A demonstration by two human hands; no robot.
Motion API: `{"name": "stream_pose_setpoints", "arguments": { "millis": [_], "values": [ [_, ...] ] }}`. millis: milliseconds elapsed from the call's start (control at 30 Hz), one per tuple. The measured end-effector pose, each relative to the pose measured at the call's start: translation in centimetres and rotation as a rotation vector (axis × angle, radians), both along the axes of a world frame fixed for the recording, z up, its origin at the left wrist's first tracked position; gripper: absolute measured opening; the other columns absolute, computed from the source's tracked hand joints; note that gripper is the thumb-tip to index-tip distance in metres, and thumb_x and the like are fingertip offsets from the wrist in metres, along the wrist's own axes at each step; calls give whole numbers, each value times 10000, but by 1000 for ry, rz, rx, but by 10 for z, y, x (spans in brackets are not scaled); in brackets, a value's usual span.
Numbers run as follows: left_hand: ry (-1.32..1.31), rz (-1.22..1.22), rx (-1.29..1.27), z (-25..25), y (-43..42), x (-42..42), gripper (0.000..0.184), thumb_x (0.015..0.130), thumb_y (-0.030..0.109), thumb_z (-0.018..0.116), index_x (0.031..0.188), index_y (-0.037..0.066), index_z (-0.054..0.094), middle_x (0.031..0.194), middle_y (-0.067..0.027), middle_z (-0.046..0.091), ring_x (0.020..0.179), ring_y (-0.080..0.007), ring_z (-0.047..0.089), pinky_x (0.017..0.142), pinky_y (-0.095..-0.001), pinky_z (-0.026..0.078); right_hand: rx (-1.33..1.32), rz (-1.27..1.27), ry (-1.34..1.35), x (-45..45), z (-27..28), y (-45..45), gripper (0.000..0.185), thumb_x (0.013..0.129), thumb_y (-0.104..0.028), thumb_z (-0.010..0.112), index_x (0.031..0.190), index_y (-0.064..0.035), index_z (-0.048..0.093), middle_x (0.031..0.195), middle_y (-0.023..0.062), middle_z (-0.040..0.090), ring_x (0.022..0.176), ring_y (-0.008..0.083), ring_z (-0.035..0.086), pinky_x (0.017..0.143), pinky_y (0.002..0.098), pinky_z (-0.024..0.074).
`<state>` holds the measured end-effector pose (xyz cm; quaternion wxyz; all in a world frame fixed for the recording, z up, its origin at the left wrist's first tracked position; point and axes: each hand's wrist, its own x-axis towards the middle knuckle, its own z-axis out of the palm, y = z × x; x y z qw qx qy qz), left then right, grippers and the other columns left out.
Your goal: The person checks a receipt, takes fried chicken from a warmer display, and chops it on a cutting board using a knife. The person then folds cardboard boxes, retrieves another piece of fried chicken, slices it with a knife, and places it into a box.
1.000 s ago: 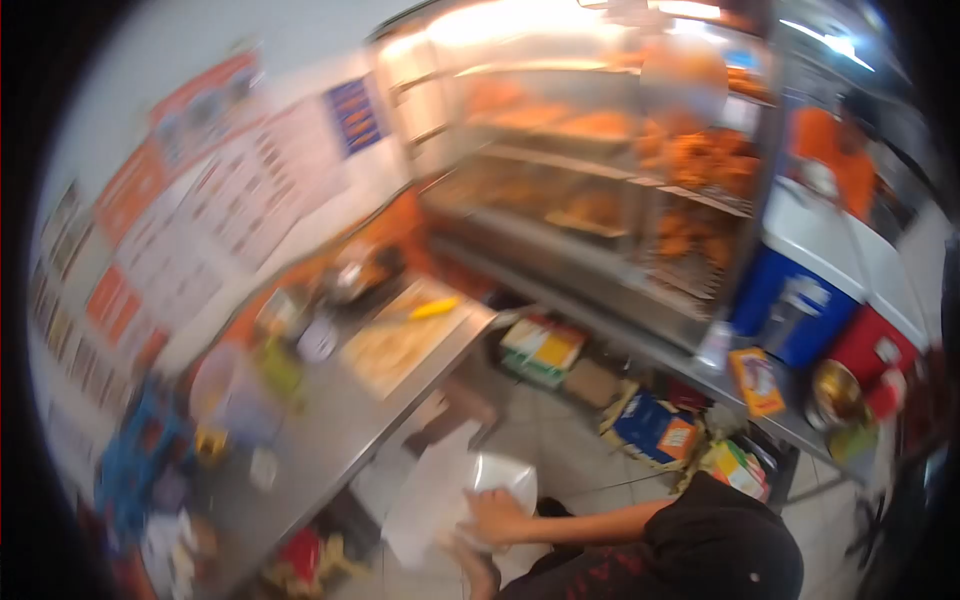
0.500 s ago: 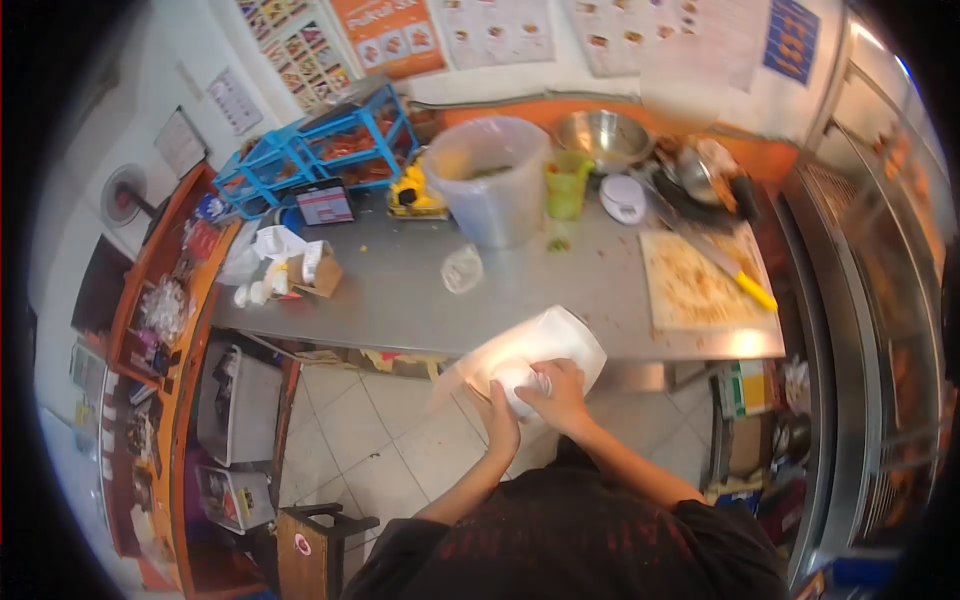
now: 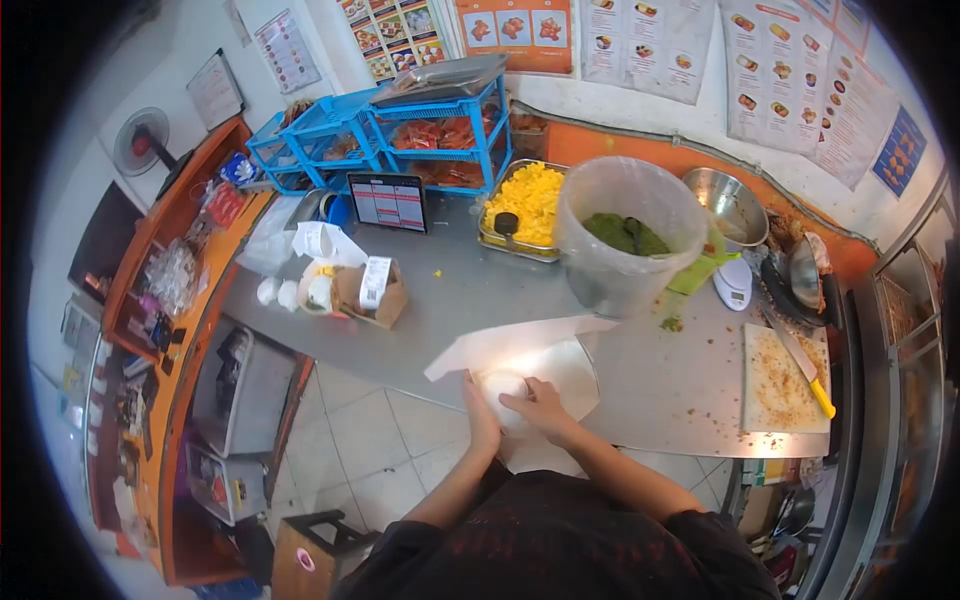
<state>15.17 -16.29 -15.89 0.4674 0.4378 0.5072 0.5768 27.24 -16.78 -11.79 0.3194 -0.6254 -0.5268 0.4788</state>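
Both hands are over the front edge of the steel table, at an opened-out white paper food box (image 3: pixel 570 372) with raised flaps. A white, rounded, palm-sized item (image 3: pixel 503 386) is against its inner face; I cannot make out what it is. My left hand (image 3: pixel 484 418) is closed around its left side, with some fingers hidden behind. From the right, my right hand (image 3: pixel 540 410) grips the same item, thumb and fingers curled on it. Behind the box stands a clear bucket (image 3: pixel 625 275) with a green mixture inside.
A tray of yellow food (image 3: pixel 525 205), a tablet (image 3: pixel 388 203) and blue racks (image 3: pixel 440 135) line the back. To the left are filled brown boxes (image 3: pixel 385 298). At right, a yellow-handled knife (image 3: pixel 795 358) lies across a cutting board (image 3: pixel 770 390) near a white scale (image 3: pixel 733 283).
My view has turned left and closer, so the table items appear shifted right. The box has moved from before the table edge to over it. Both hands keep their hold on the white item.
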Motion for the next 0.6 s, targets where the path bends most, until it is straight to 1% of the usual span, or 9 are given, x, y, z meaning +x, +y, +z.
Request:
{"name": "stream_pose_setpoints", "arguments": {
  "millis": [67, 167, 233, 300, 367, 400, 433, 533, 600],
  "values": [
    [-50, -53, -73, 18, 39, -28, 461, 940, 260, 275, 1297, -31, 289, 1292, -181, 351, 1182, -277, 354, 1000, -350, 259, -59, -13, 108, -34, -2, 32, 596, 724, -319, 687, 1096, 95, 474, 880, 132, 566, 806, 204, 544, 706, 311, 443],
    [-176, -162, -225, -11, 96, -81, 544, 946, 405, 230, 1312, 10, 305, 1252, -167, 431, 1170, -268, 410, 985, -362, 292, 92, -194, 56, -78, -9, 70, 704, 683, -405, 679, 1129, 92, 453, 944, 239, 570, 864, 292, 577, 756, 360, 461],
    [701, -283, -192, 7, 129, -93, 478, 940, 307, 282, 1266, -29, 372, 1317, -242, 356, 1200, -362, 354, 1013, -415, 226, -36, -228, -54, -98, -34, 94, 689, 688, -387, 680, 1125, 90, 443, 960, 242, 567, 893, 302, 578, 757, 373, 461],
    [621, -217, -56, -6, 148, -99, 443, 928, 293, 323, 1200, -31, 455, 1215, -281, 440, 1158, -398, 380, 1006, -442, 223, -62, -238, -103, -107, -35, 109, 614, 719, -344, 669, 1105, 80, 446, 949, 206, 570, 873, 259, 575, 724, 348, 466],
    [959, -133, -7, 7, 155, -104, 407, 914, 262, 377, 1138, -52, 507, 1162, -285, 483, 1130, -389, 419, 980, -439, 268, -88, -211, -166, -112, -44, 114, 541, 750, -301, 659, 1084, 70, 450, 938, 169, 573, 852, 217, 572, 691, 323, 471],
    [651, -228, -89, 22, 160, -106, 380, 898, 236, 420, 1075, -76, 544, 1125, -286, 502, 1084, -393, 452, 946, -420, 322, -68, -333, -53, -116, -59, 116, 540, 753, -305, 655, 1083, 71, 451, 945, 162, 571, 848, 220, 571, 684, 323, 472],
    [646, -204, -89, 28, 162, -107, 380, 898, 236, 420, 1075, -76, 544, 1125, -286, 502, 1084, -393, 452, 946, -420, 322, -50, -453, 63, -117, -67, 120, 540, 756, -310, 651, 1083, 72, 452, 952, 156, 570, 845, 223, 570, 677, 323, 472],
    [479, -198, -109, 34, 159, -104, 399, 886, 233, 445, 1096, -100, 510, 1094, -268, 520, 1042, -385, 476, 918, -394, 360, -205, -410, 127, -110, -41, 126, 550, 766, -306, 640, 1119, 66, 439, 993, 142, 560, 867, 226, 565, 691, 323, 476],
    [318, -127, -109, 37, 153, -105, 445, 866, 232, 487, 1164, -94, 441, 1078, -242, 522, 1046, -381, 462, 937, -404, 335, -456, -220, 443, -83, -27, 136, 604, 769, -271, 637, 1198, 83, 401, 1100, 206, 542, 981, 280, 545, 811, 338, 450]
  ]
}}
